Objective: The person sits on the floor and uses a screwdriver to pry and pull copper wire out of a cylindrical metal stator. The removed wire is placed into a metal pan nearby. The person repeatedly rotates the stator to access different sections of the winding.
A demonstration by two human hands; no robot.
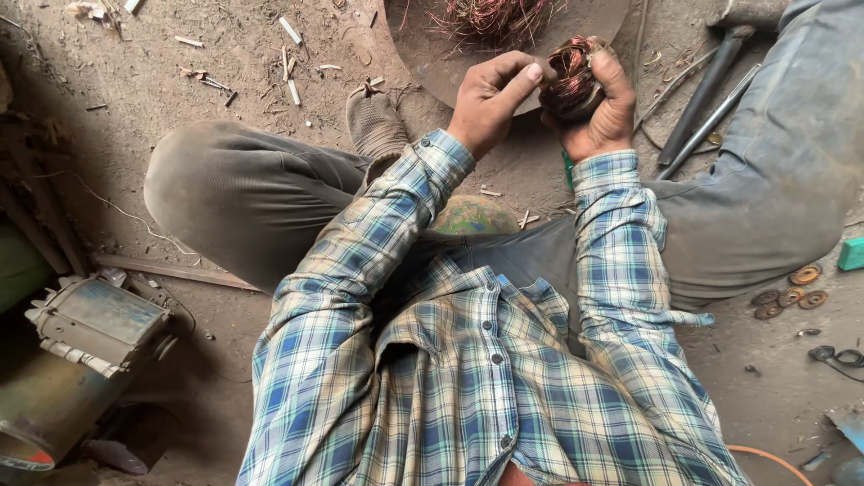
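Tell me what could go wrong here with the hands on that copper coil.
1. Both hands are bare: the right hand grips the copper coil and the left hand pinches its strands, so loose wire ends could cut or prick the fingers.
2. The coil is held in the air above the pan; a hard tug might make it slip and fall.
3. The metal rods lie close beside the right leg, so shifting could knock them.

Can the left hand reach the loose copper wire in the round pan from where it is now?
Probably yes: the left hand is beside the pan, and nothing blocks the loose wire.
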